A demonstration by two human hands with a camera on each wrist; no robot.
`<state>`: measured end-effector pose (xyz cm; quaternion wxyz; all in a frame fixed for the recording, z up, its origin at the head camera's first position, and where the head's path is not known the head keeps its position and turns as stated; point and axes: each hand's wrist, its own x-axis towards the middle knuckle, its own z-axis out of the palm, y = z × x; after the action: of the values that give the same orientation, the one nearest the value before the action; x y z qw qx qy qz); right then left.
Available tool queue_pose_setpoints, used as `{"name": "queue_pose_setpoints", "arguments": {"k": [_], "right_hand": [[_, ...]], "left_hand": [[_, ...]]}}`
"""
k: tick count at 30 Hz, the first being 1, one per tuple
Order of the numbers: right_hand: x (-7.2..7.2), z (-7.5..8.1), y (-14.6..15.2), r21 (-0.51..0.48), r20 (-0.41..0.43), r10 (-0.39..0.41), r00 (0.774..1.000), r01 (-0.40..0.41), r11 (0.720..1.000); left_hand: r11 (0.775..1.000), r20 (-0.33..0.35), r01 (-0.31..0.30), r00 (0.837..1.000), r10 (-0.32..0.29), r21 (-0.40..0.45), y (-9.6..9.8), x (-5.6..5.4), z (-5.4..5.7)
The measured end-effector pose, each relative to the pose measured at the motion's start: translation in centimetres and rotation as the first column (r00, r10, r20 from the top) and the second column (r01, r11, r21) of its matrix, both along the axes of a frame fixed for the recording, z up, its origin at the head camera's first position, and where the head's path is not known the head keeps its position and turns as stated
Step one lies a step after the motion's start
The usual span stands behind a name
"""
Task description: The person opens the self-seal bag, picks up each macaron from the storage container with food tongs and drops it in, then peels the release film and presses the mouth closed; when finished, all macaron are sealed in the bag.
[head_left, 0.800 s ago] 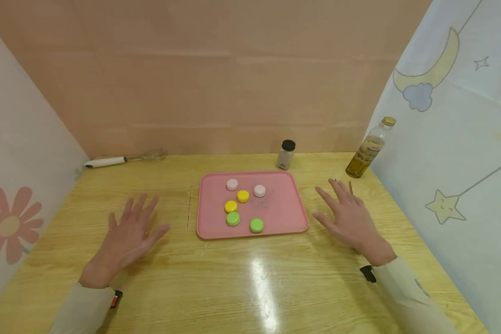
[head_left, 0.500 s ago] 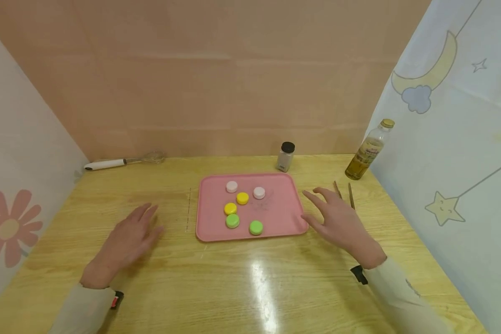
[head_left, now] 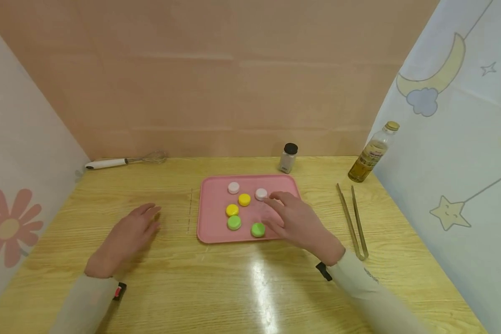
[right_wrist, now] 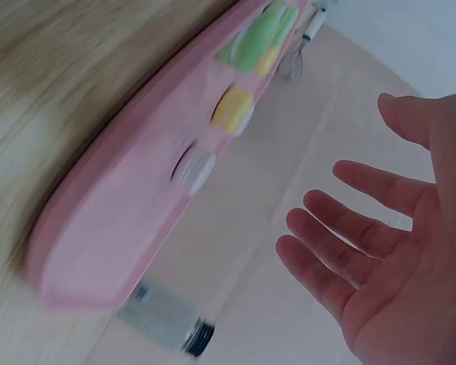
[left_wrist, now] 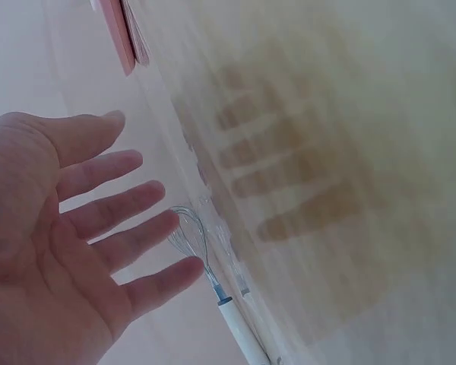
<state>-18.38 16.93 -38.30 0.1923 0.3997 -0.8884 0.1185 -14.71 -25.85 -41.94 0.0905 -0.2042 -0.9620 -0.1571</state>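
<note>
A pink tray [head_left: 208,232] lies mid-table with several macarons on it. Two are pale pink, such as the pale macaron [head_left: 233,188]; two are yellow, one being the yellow macaron [head_left: 244,200]; two are green, among them the green macaron [head_left: 234,222]. Over the tray's right side hovers my right hand [head_left: 302,225], fingers relaxed and holding nothing; its fingertips overlap the right pale macaron [head_left: 260,194] and right green macaron [head_left: 258,230] in the head view. My left hand [head_left: 123,239] hangs above the table left of the tray, its fingers spread and bare in the left wrist view.
Metal tongs [head_left: 355,222] lie right of the tray. A whisk [head_left: 125,161] with a white handle rests at the back left. Behind the tray stands a black-capped jar [head_left: 288,158], and an oil bottle [head_left: 372,153] stands at the back right. Walls enclose the back and sides.
My right hand has moved left from beside the tray to above its right side, uncovering the tongs. My left hand's fingers have drawn closer together, and that hand has barely shifted.
</note>
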Motion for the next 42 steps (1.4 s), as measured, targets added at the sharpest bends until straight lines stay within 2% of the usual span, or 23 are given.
{"name": "queue_pose_setpoints", "arguments": {"k": [4, 10, 18, 21, 25, 31, 37, 42], "right_hand": [[-0.6, -0.3, -2.9, 0.02, -0.017, 0.065, 0.998, -0.064, 0.998], [-1.2, -0.6, -7.4, 0.121, 0.002, 0.079, 0.997, -0.079, 0.99], [-2.4, -1.3, -12.6, 0.25, 0.004, 0.118, 0.993, -0.115, 0.961], [-2.8, -1.2, -14.3, 0.269, 0.049, 0.134, 0.99, -0.143, 0.952], [-3.3, -1.3, -16.2, 0.317, 0.118, 0.103, 0.988, -0.136, 0.938], [-4.2, -2.4, -18.7, 0.395, 0.047, 0.069, 0.996, -0.083, 0.915], [-5.0, -3.1, -20.3, 0.434, 0.084, 0.053, 0.995, -0.084, 0.897], [-5.3, -3.6, -21.2, 0.47, 0.073, 0.028, 0.997, -0.059, 0.881]], "left_hand": [[1.0, 0.045, 0.001, 0.999, -0.001, -0.008, -0.1, -0.7, 0.1], [1.0, 0.087, -0.014, 0.996, 0.014, 0.003, -0.1, -1.3, -0.1], [1.0, 0.064, 0.026, 0.998, -0.027, 0.014, -0.1, -1.7, -0.1], [0.999, 0.082, 0.032, 0.996, -0.034, 0.019, -0.2, -1.9, -0.2], [0.999, 0.143, 0.027, 0.989, -0.032, 0.043, -0.2, -2.1, -0.2], [0.999, 0.214, 0.017, 0.976, -0.027, 0.047, -0.3, -2.7, -0.5], [0.999, 0.217, 0.019, 0.976, -0.028, 0.04, -0.4, -3.0, -0.7], [0.999, 0.264, 0.019, 0.964, -0.027, 0.032, -0.3, -3.3, -0.5]]}}
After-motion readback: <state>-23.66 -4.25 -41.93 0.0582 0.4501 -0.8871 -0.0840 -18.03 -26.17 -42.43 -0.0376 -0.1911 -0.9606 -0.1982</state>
